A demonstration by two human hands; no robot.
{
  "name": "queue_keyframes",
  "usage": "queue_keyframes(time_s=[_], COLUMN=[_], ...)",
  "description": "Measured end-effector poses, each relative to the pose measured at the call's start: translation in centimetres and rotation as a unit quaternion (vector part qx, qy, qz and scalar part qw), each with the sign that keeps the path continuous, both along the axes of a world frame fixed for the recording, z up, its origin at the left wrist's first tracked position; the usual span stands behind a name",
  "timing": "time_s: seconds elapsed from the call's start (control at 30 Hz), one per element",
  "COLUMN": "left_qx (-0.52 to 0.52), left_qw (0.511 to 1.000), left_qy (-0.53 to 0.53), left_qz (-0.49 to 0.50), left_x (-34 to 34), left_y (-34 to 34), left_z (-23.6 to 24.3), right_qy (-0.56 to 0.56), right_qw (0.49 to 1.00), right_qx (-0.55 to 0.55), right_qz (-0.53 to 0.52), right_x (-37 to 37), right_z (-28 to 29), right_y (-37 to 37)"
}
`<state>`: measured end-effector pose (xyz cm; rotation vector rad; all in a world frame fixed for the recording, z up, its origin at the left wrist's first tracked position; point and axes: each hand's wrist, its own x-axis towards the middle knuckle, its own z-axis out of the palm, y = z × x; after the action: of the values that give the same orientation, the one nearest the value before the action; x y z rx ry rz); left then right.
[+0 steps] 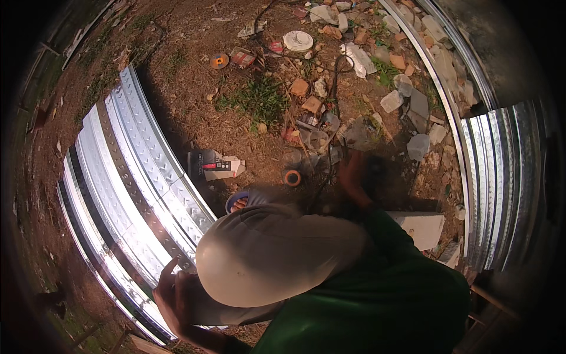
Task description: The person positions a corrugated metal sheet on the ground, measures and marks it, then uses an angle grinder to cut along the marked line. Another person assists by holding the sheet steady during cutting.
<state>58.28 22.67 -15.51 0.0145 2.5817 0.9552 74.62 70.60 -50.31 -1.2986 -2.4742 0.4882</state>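
Note:
My left hand (pixel 171 298) is by my bent knee at the lower left, beside the shiny metal channels (pixel 147 177). Its forefinger is extended apart from the thumb, and nothing shows in its grasp. Over the shaded ground right of centre, my right hand (pixel 352 174) reaches down from a green sleeve. Its fingers are lost in shadow and blur next to a dark shape (pixel 383 171) I cannot make out. To its left lies an orange-and-black ring (pixel 292 177). A torn black-and-white cardboard package (pixel 215 165) rests near the channels' edge.
Broken bricks (pixel 299 88), stones and plastic scraps litter the far ground. A dark cable (pixel 336 74) winds through them, near a round white lid (pixel 298 41) and an orange disc (pixel 219 61). Corrugated metal sheets (pixel 501 183) and a long metal rail (pixel 433 65) border the right side.

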Motion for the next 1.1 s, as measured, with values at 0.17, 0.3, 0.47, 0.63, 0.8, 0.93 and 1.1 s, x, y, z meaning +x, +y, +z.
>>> queue_keyframes(time_s=[0.17, 0.3, 0.47, 0.63, 0.8, 0.93, 1.1], left_qx=[-0.025, 0.008, -0.024, -0.022, 0.006, 0.040, 0.055], left_qw=[0.997, 0.999, 0.998, 0.994, 0.991, 0.984, 0.982], left_qy=[-0.024, -0.013, 0.001, 0.104, 0.133, 0.172, 0.176], left_qz=[0.070, 0.031, -0.051, -0.032, -0.012, 0.009, 0.035], left_x=[-0.3, 0.0, 0.0, 1.0, 0.9, 0.4, 0.6], left_y=[-1.1, -3.5, -4.3, -4.3, -4.2, -4.0, -3.8], left_z=[0.1, -1.1, -1.8, -2.3, -3.6, -4.7, -4.8], right_qy=[-0.246, -0.248, -0.109, -0.061, -0.052, -0.054, -0.023], right_qw=[0.933, 0.929, 0.970, 0.947, 0.908, 0.885, 0.863], right_qx=[-0.163, -0.187, -0.212, -0.311, -0.399, -0.442, -0.484], right_qz=[-0.206, -0.201, -0.047, 0.052, 0.114, 0.138, 0.142], right_x=[9.8, 11.6, 7.8, -0.5, -10.1, -15.5, -17.8], right_z=[1.5, 2.7, 2.7, 3.5, 5.8, 7.7, 11.1], right_y=[-2.4, -2.9, -0.3, 1.0, 0.8, -0.5, -0.9])
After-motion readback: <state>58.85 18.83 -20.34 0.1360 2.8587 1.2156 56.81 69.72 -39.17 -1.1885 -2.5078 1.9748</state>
